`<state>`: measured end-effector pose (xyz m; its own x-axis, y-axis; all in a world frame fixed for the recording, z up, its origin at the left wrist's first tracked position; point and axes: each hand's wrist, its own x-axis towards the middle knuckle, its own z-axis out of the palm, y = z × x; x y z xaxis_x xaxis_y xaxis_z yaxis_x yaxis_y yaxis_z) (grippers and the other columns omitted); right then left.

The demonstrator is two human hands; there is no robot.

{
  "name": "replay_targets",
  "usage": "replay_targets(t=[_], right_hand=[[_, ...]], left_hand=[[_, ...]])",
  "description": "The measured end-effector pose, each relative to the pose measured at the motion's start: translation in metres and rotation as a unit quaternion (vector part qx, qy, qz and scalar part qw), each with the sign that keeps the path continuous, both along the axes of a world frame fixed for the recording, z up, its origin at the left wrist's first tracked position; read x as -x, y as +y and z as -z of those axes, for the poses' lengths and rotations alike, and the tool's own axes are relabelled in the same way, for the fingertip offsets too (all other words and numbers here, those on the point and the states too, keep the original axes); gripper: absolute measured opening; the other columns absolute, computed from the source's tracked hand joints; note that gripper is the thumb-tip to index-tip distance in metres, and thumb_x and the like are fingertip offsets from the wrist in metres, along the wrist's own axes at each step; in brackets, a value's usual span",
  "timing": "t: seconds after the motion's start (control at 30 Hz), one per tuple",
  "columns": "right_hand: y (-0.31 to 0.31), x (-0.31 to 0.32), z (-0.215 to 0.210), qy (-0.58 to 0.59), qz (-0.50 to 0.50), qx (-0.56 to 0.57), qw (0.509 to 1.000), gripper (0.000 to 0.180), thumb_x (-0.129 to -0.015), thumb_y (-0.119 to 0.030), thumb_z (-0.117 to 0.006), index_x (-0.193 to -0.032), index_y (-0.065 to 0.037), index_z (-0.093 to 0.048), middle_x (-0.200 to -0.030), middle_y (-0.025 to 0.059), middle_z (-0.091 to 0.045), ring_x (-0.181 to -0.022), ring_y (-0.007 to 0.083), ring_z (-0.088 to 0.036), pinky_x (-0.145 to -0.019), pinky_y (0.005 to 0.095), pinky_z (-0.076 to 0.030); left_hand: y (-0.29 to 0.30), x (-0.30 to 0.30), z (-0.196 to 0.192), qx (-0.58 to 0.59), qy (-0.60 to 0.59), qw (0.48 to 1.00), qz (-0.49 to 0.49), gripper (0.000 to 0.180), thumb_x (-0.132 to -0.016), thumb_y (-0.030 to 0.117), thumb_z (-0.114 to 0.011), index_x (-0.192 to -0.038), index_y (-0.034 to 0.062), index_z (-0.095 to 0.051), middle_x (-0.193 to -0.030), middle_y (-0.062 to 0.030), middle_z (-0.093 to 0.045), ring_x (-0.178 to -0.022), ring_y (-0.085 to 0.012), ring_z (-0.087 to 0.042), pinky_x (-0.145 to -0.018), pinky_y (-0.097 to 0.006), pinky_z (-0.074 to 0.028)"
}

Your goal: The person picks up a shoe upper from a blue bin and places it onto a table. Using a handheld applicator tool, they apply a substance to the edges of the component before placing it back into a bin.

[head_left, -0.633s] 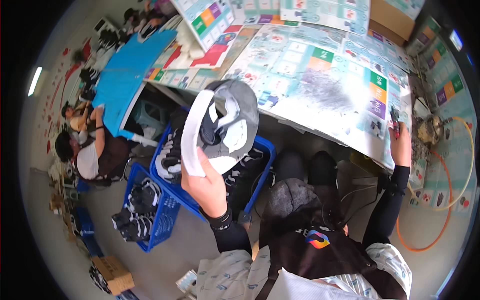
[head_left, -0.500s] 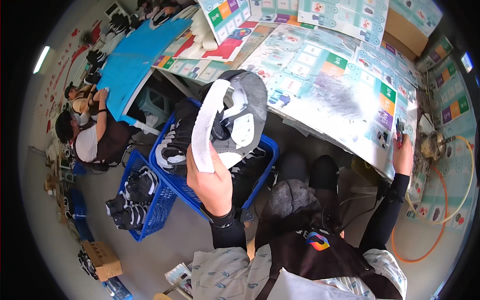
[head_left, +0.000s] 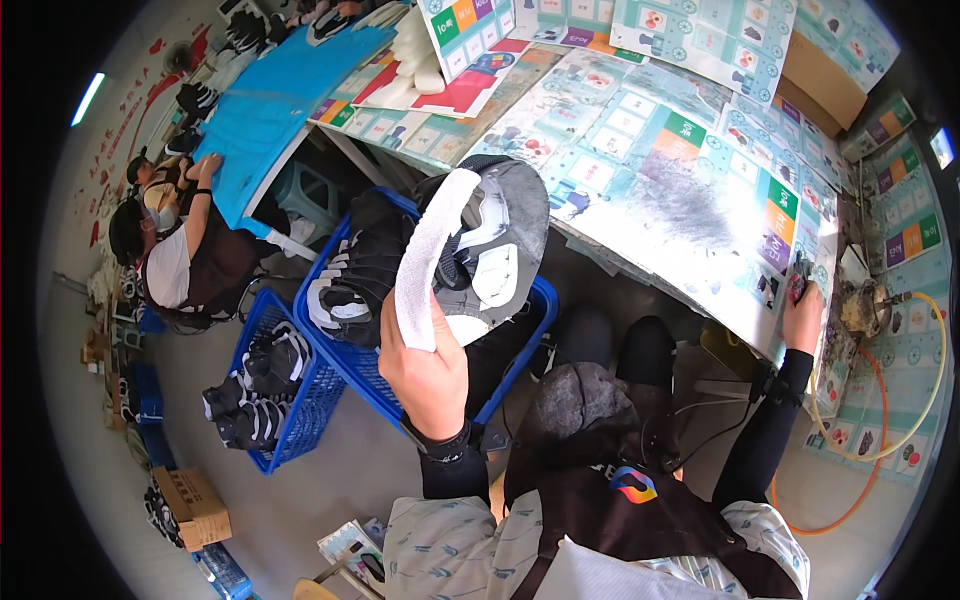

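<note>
My left hand is closed around the edge of a grey and black shoe with white parts. Its underside faces up, and a white band runs along its left side. The shoe is held over a blue basket of several black shoes with white trim, in front of the worktable's near edge. At the table's far right end, my right hand is closed around a small dark tool with red on it. Its exact kind is too small to make out.
The worktable is covered with printed sheets and a dark smudge. White pads are stacked at its back. A second blue basket of shoes stands on the left. Hoses hang at right. Another person works at a blue-topped table.
The whole view has shifted slightly. My left hand still holds the shoe, a little farther right and lower in the picture. My right hand remains at the table's right end.
</note>
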<state>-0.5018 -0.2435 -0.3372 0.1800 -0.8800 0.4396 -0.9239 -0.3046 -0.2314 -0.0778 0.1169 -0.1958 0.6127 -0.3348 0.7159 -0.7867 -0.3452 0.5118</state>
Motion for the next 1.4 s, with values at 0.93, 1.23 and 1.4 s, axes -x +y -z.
replay_targets(t=[0.93,1.23,1.4], right_hand=[[0.169,-0.116,-0.078,-0.088,-0.271,-0.239,0.928,0.034,-0.089,-0.001,-0.072,-0.122,0.0,-0.067,-0.133,0.0157,-0.061,-0.127,0.0337,-0.06,-0.109,0.0416,-0.045],[0.187,-0.16,-0.041,-0.044,-0.269,-0.307,0.912,0.035,-0.081,0.003,-0.074,-0.115,-0.001,-0.068,-0.124,0.0153,-0.061,-0.12,0.0354,-0.06,-0.103,0.0423,-0.05],[0.184,-0.162,-0.038,-0.036,-0.3,-0.296,0.906,0.033,-0.081,0.002,-0.075,-0.113,-0.002,-0.068,-0.119,0.0144,-0.063,-0.118,0.0356,-0.061,-0.1,0.0431,-0.051]], left_hand=[[0.039,-0.279,0.439,-0.632,0.133,0.718,0.259,0.037,-0.079,0.041,-0.078,-0.089,0.0056,-0.074,-0.08,-0.0144,-0.073,-0.077,-0.0324,-0.072,-0.069,-0.044,-0.058],[-0.086,-0.091,0.581,-0.588,0.214,0.758,0.184,0.04,-0.093,0.011,-0.062,-0.133,0.0066,-0.063,-0.129,-0.018,-0.064,-0.115,-0.0443,-0.065,-0.091,-0.05,-0.058],[-0.043,-0.128,0.583,-0.549,0.082,0.816,0.162,0.018,-0.089,0.021,-0.068,-0.102,0.0096,-0.075,-0.116,-0.0106,-0.07,-0.105,-0.0371,-0.071,-0.081,-0.051,-0.058]])
